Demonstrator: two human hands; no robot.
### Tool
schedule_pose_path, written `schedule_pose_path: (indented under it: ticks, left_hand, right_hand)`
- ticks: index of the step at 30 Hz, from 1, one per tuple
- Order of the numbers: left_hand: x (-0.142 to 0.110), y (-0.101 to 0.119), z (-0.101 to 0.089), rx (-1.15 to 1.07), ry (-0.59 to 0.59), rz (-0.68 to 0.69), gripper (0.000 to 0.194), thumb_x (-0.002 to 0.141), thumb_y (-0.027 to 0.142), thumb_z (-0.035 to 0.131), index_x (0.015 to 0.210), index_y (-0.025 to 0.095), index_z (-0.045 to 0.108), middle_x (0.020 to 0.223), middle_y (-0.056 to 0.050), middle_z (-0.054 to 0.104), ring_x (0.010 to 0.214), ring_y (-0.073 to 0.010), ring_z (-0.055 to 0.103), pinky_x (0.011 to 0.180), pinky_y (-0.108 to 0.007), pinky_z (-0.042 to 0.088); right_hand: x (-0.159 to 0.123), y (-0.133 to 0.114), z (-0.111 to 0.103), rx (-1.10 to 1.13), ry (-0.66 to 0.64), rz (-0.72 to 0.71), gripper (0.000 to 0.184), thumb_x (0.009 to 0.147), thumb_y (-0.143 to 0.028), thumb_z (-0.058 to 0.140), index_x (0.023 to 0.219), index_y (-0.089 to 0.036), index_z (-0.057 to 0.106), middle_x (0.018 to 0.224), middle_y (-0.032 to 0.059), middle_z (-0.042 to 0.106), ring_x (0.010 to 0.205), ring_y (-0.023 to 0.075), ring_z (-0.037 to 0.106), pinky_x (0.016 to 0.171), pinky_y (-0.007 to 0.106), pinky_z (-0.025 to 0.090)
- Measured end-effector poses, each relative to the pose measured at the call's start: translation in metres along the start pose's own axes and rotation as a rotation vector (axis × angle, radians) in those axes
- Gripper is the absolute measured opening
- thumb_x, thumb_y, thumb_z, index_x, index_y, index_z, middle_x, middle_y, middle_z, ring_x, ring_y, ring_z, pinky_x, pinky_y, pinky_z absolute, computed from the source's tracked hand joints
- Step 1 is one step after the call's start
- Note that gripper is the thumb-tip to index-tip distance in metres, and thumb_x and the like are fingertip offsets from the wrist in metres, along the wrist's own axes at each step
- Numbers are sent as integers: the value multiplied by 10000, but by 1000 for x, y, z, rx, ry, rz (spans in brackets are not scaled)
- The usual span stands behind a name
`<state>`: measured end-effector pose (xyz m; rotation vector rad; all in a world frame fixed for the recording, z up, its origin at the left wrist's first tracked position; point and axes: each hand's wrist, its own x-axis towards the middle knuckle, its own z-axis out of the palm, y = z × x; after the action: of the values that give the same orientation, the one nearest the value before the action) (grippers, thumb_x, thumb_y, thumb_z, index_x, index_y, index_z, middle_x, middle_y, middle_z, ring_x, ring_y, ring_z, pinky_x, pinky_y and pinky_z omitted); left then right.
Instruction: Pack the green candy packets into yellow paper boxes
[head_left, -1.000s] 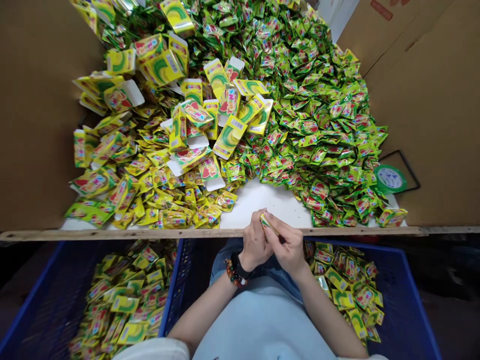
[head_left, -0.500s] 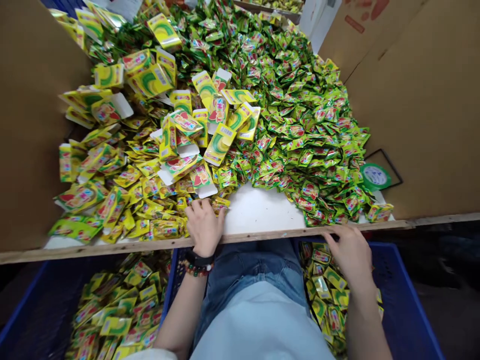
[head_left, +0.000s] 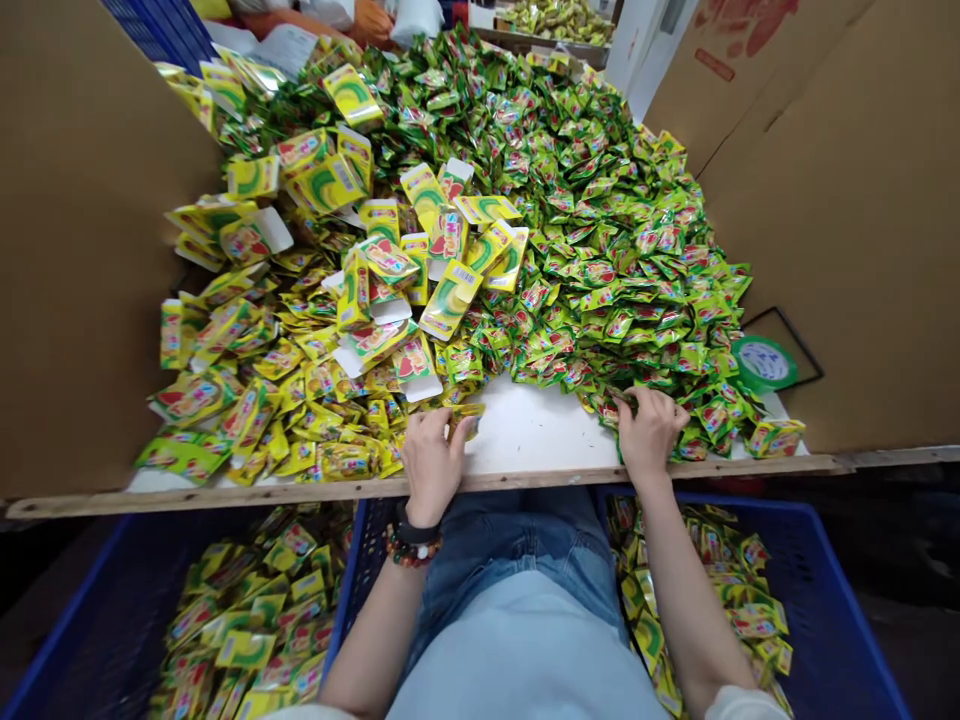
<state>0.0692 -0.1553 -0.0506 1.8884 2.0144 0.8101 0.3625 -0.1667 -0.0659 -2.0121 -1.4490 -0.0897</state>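
My left hand (head_left: 435, 455) is at the front of the board, its fingers curled and its thumb against a small yellow packet (head_left: 472, 409). Beside it spreads a heap of yellow packets (head_left: 349, 460). My right hand (head_left: 649, 432) pinches a small packet at the lower edge of the green packet pile (head_left: 600, 270); the fingers partly cover what they hold. Printed yellow cartons (head_left: 450, 300), several with white flaps raised, lie on the packets ahead of my left hand. Bare white board (head_left: 529, 430) shows between my hands.
Blue crates (head_left: 814, 570) holding filled cartons (head_left: 247, 650) stand below the board on both sides. Cardboard walls (head_left: 840, 240) flank the board, which has a wooden front edge (head_left: 285, 497). A green tape roll (head_left: 765, 362) lies at the right.
My right hand has moved from the wooden edge up and left to the green packets, closing on one. My left hand has closed on a yellow packet. The view has shifted slightly.
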Motion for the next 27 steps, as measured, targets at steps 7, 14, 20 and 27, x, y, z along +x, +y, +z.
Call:
schedule_pose_path:
  ticks: [7, 14, 20, 27]
  left_hand:
    - [-21, 40, 25, -948, -364, -199, 417, 823, 587, 568, 825, 171, 593, 751, 8, 557, 583, -123, 568, 471, -254, 527]
    - [-28, 48, 18, -1108, -522, -285, 451, 734, 583, 708, 829, 168, 557, 780, 8, 624, 636, -123, 626, 560, -255, 587]
    - [-36, 50, 20, -1178, -508, -296, 471, 629, 469, 835, 892, 153, 605, 872, -35, 702, 690, -146, 669, 680, -310, 608]
    - [-15, 25, 3, -704, -251, 0, 366, 775, 490, 689, 934, 161, 680, 829, -60, 716, 686, -170, 651, 666, -301, 542]
  right_hand:
    - [-36, -68, -12, 1067, -493, 286, 284, 694, -441, 766, 802, -210, 641, 713, -1, 700, 648, 181, 653, 626, 302, 526]
    - [-49, -86, -7, 1034, -492, 299, 208, 752, -378, 729, 839, -196, 675, 761, 10, 716, 706, 171, 667, 693, 298, 556]
    - [-56, -84, -1, 1024, -375, 345, 356, 752, -417, 730, 1020, -199, 647, 991, 62, 708, 850, 175, 656, 758, 308, 558]
    - [-57, -78, -4, 1165, -517, 415, 230, 724, -403, 775, 783, -188, 717, 702, 1, 693, 641, 148, 639, 639, 307, 597]
